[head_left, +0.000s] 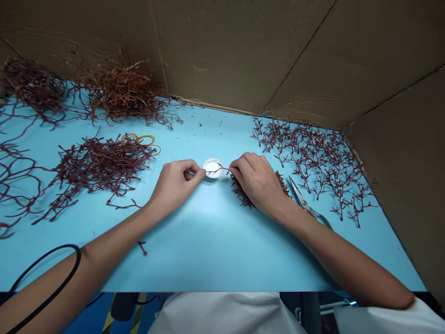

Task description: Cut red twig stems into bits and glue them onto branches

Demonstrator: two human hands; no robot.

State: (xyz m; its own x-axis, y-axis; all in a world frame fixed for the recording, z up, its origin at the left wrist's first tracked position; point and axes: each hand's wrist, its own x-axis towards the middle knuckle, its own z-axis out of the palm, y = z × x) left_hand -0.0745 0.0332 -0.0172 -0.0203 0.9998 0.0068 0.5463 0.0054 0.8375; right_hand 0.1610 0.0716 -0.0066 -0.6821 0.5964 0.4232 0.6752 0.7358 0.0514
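Note:
Stretched between my two hands is a thin reddish-brown twig (218, 170) with small side shoots. My left hand (179, 178) pinches its left end between thumb and finger. The twig's right end is in the closed fingertips of my right hand (256, 178). Just behind and below the twig sits a small round white dish (212, 167); its contents I cannot make out. Beneath my right hand lies a heap of short brown pieces (242, 195), partly hidden by it. A pair of scissors (306, 203) rests beside my right forearm, which covers part of one handle.
Branched twigs (313, 148) spread over the table's right side. A dense twig pile (100, 162) with yellow rubber bands (146, 139) lies left, with larger tangled bundles (121, 90) behind. Cardboard walls (215, 51) enclose the blue table (208, 250). A black cable (52, 250) loops over my left forearm.

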